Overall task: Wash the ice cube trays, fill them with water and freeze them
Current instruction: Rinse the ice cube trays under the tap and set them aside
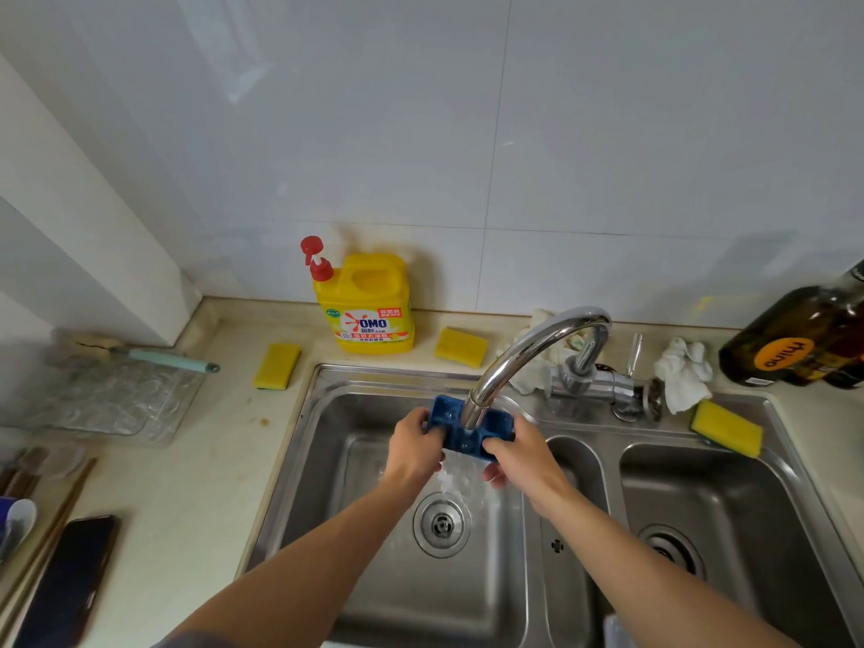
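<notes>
- Both hands grip a blue ice tray (467,427) under the tap (523,353), over the left sink basin (336,460): left hand (414,444) curled round its left end, right hand (516,453) pinching its right.
- Water runs off it; washing looks underway.
- Filling and freezing are still to do.

Holds a blue ice cube tray (495,425) under the spout of the chrome faucet (537,341), over the left basin of the steel sink (346,413). Grips its left end with the left hand (416,444), its right end with the right hand (519,453). Spills water (460,479) off the near edge, down towards the drain (442,523). Behind the sink, on the surface (196,498): yellow detergent bottle (369,306) with red pump, one yellow sponge (277,365) to its left, another sponge (461,347) to its right.
</notes>
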{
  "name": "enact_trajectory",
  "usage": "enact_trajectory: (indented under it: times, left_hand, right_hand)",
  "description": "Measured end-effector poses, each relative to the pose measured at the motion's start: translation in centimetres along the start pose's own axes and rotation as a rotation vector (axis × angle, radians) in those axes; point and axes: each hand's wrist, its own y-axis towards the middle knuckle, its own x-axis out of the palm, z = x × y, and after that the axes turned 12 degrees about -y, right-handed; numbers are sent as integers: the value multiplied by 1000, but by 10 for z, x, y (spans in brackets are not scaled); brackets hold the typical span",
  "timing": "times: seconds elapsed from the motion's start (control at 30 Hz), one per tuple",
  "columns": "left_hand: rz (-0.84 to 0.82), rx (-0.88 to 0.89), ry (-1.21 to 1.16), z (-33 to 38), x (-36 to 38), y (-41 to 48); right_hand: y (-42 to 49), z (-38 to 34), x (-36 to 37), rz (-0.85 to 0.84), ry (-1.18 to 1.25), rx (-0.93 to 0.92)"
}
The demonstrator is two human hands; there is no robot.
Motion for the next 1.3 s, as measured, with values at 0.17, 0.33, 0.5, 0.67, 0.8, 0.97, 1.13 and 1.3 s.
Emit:
enact_trajectory:
  times: [0.17,0.33,0.5,0.67,0.8,0.97,1.13,1.3]
  left_hand:
    - [-14,100,164,5,-3,-1]
    - [-7,97,160,1,-2,-4]
    - [-28,-1,-13,0,0,-7]
    - [-83,-142,-283,4,13,-12]
    - [-105,-152,-393,2,15,-12]
    - [32,-187,-392,1,12,-5]
    - [60,-84,-177,0,9,0]
    - [-11,-5,-146,0,13,-6]
  right_hand:
    - [3,12,2,-105,144,172]
    - [5,12,3,-47,197,162]
    - [2,11,-1,-29,190,97]
    - [2,12,0,39,117,87]
    - [-3,11,7,12,112,70]
    - [-7,7,11,-109,112,37]
    - [-4,8,10,-99,98,75]
    - [-3,7,13,-100,-105,28]
